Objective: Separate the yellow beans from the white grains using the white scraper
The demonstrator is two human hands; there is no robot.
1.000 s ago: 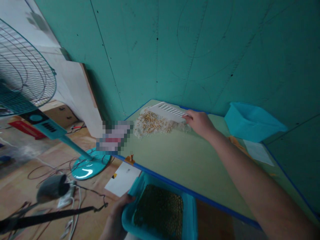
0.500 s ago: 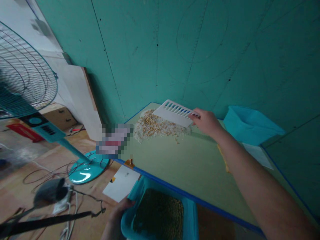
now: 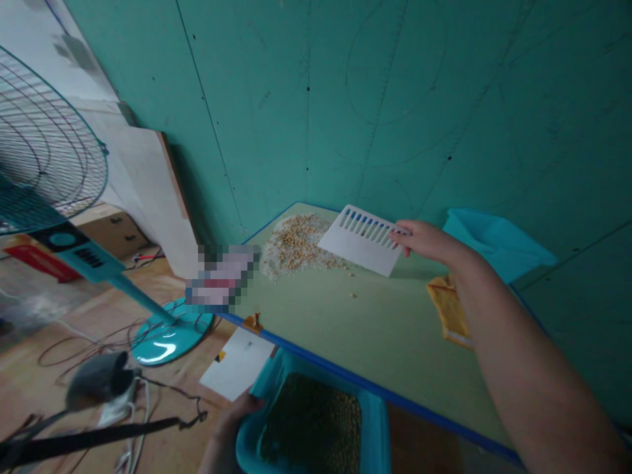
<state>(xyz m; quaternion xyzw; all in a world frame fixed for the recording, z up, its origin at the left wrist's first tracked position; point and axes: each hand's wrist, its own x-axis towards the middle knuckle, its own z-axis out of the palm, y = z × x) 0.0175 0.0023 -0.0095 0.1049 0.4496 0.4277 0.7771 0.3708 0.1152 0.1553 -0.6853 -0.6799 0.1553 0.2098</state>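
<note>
My right hand [image 3: 428, 241] grips a white slotted plastic scraper [image 3: 361, 239] by its right end and holds it lifted above the green table [image 3: 355, 322], just right of a pile of pale beans and rice [image 3: 297, 245] in the far left corner. A few stray grains lie on the table below the scraper. My left hand [image 3: 231, 421] holds the left rim of a teal bin [image 3: 375, 428] filled with dark green beans, below the table's front edge.
A teal box [image 3: 494, 240] stands at the back right against the green wall, with a yellow cloth [image 3: 448, 308] beside my arm. A standing fan [image 3: 54, 191], cables and a white sheet [image 3: 237, 363] occupy the floor at left.
My right hand lifted the scraper off the grain pile and drew it right and toward me, leaving stray grains behind. The yellow cloth came into view. My left hand kept hold of the bin.
</note>
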